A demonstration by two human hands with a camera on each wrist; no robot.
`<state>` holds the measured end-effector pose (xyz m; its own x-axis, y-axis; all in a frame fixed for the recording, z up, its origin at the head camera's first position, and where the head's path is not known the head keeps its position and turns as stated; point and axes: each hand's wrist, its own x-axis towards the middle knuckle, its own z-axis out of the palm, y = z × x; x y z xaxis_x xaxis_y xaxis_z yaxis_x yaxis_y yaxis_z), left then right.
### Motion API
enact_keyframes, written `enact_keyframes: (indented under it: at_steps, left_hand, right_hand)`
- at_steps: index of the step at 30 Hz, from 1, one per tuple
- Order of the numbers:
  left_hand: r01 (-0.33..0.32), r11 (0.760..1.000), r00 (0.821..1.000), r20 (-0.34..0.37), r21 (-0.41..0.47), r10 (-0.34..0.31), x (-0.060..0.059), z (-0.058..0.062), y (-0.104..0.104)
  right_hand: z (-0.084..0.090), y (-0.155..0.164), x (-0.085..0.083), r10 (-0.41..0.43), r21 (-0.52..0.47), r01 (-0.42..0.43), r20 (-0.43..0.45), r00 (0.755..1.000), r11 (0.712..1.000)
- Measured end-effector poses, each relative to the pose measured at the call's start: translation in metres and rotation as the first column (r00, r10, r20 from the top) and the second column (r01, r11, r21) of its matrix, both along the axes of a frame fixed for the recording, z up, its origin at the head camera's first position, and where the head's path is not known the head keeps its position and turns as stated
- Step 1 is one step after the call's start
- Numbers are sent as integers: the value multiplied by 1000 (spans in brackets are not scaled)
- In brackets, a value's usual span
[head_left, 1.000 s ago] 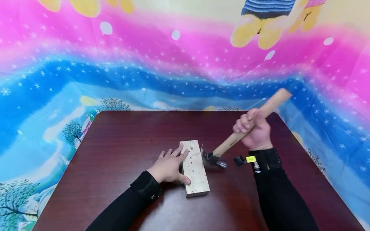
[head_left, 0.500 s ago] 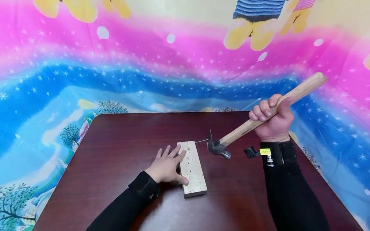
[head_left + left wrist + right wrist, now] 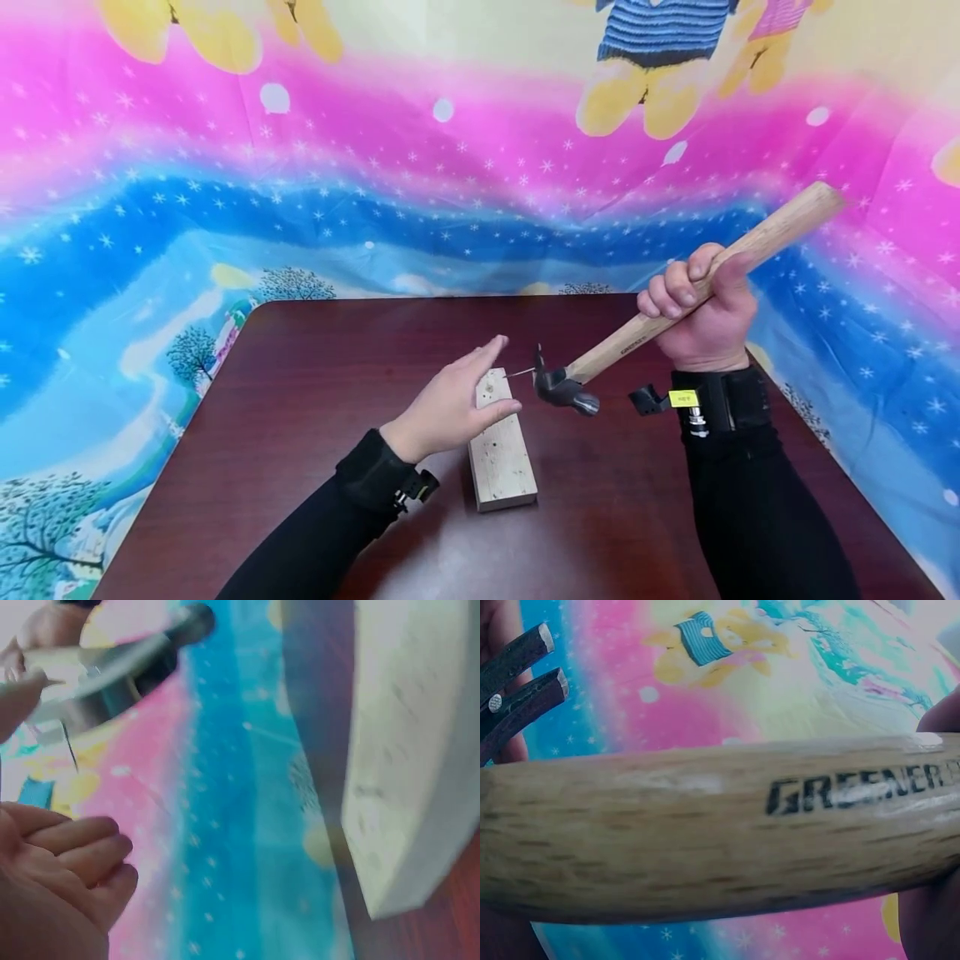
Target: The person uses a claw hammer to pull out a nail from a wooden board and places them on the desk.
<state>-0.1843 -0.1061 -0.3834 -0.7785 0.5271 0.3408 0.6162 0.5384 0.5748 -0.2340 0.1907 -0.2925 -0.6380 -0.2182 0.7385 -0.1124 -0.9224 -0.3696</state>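
Note:
My right hand [image 3: 701, 321] grips the wooden handle of a claw hammer [image 3: 609, 348], its head hanging low to the right of the wood block. A thin nail [image 3: 521, 372] sticks out leftward from the claw; in the right wrist view its round head [image 3: 495, 703] sits in the claw's slot. Over the far half of the pale wood block [image 3: 504, 475] is my left hand [image 3: 446, 408], fingers straight and thumb apart, close to the nail. Several small holes mark the block's top. The left wrist view shows the left hand [image 3: 64, 870] raised off the block [image 3: 405, 742].
The block lies on a dark reddish-brown table [image 3: 360, 350]. A colourful cartoon cloth [image 3: 420, 208] hangs behind the table and along its sides. Black straps with small cameras [image 3: 651, 400] sit on both wrists.
The hammer rose from beside the block to the right, bringing the nail out from the block. Since then, my left hand has lifted off the block and moved towards the nail.

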Motion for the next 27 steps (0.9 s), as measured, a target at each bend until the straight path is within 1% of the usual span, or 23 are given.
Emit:
enact_keyframes:
  at_steps: [2, 4, 7, 9, 12, 17, 23, 25, 27]
  left_hand:
    - [26, 1000, 998, -63, 17, -25, 2, 2, 6]
    - [41, 999, 991, -131, 31, -37, 2, 2, 11]
    - [50, 997, 977, -210, 61, -36, 2, 1, 15]
    - [52, 996, 968, -249, 74, -32, 2, 0, 17]
    - [44, 996, 959, -283, 76, -20, 2, 1, 19]
    - [4, 997, 946, -324, 76, 21, 3, 0, 24]
    - [-3, 994, 908, -417, 109, 48, 2, -3, 27]
    - [-8, 994, 899, -433, 112, 56, 1, -4, 28]
    - [-13, 993, 897, -437, 115, 62, 1, -5, 28]
  right_hand:
    - [0, -1, 1, -5, 15, 5, -13, 1000, 1000]
    - [-1, -2, 2, -7, 28, 7, -23, 1000, 1000]
    - [-1, -3, 3, -10, 48, 12, -39, 999, 999]
    - [-1, -3, 4, -12, 60, 15, -48, 999, 998]
    - [0, -2, 6, -12, 79, 17, -57, 998, 997]
    - [-3, -3, 7, -9, 97, 15, -63, 998, 995]
    - [-4, -5, 8, -9, 106, 17, -73, 997, 994]
    - [-4, -5, 8, -11, 112, 20, -79, 997, 994]
    - [-3, -5, 8, -11, 119, 22, -86, 996, 993]
